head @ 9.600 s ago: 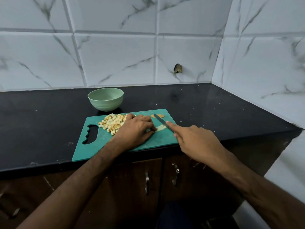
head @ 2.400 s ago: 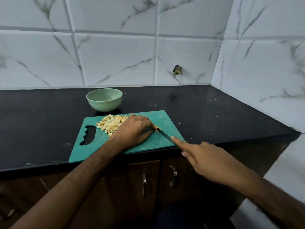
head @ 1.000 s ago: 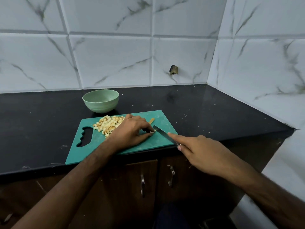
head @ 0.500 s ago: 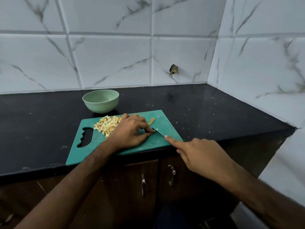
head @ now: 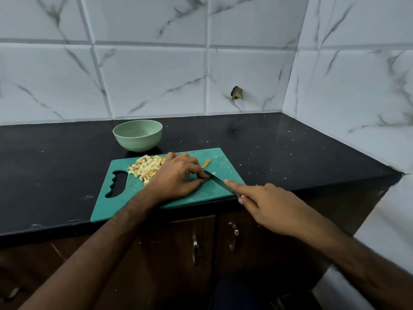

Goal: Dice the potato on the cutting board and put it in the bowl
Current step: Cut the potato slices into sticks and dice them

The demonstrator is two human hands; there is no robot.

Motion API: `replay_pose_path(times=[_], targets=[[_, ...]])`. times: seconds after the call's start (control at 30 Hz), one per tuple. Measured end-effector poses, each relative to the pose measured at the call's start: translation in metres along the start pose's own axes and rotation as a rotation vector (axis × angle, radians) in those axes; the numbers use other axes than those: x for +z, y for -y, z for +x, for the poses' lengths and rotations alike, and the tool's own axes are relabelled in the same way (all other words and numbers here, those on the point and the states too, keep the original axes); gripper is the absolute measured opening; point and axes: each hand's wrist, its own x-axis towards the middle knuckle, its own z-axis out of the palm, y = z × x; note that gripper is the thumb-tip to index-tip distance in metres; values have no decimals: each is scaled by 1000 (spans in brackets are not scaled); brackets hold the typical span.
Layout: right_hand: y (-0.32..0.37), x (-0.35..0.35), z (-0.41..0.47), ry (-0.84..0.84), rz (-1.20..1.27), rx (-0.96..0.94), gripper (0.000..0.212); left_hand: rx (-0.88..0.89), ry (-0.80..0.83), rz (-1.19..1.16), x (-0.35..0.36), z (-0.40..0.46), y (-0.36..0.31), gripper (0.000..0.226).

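1. Now, the black surface (head: 55,171) is seen carrying everything, with the teal cutting board (head: 214,191) lying at its front edge and the pale green bowl (head: 138,135) standing just behind the board's far edge, apart from it.
2. The bowl is being left unfilled; no potato is visible inside it, so the transfer is judged not yet begun.
3. The left hand (head: 176,177) is being held on the board, its fingers (head: 199,173) curled and pinching the last small potato piece (head: 213,173), most of which is hidden beneath them.
4. The right hand (head: 266,202) is gripping the knife (head: 218,181), index finger laid along the spine; compared with half a second ago, the blade is being brought forward again so its tip is sitting beside the left fingertips.
5. From this, another cut on the remnant is judged to be under way, and dicing is nearly finished.
6. The diced potato (head: 147,167) is piled on the board to the left of the left hand, as pale yellow, roughly even cubes.
7. A thin peel strip (head: 206,163) is lying apart near the board's far edge.
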Motion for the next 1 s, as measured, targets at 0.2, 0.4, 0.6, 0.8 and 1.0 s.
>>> replay_pose_path(times=[0.2,0.4,0.6,0.8,1.0], targets=[[5,10,-5,-62,-230,-27,55,-3,-12,6,0,0,1,7],[-12,2,6,-23,129,5,50,-39,-26,2,0,-1,2,7],[1,3,-5,-24,58,-19,49,-51,-29,0,0,-1,3,8],[6,6,-4,-48,-102,-27,53,-49,-35,-7,0,-2,2,11],[4,10,-5,-41,-179,-81,54,-51,-37,-60,-5,-2,-4,32]])
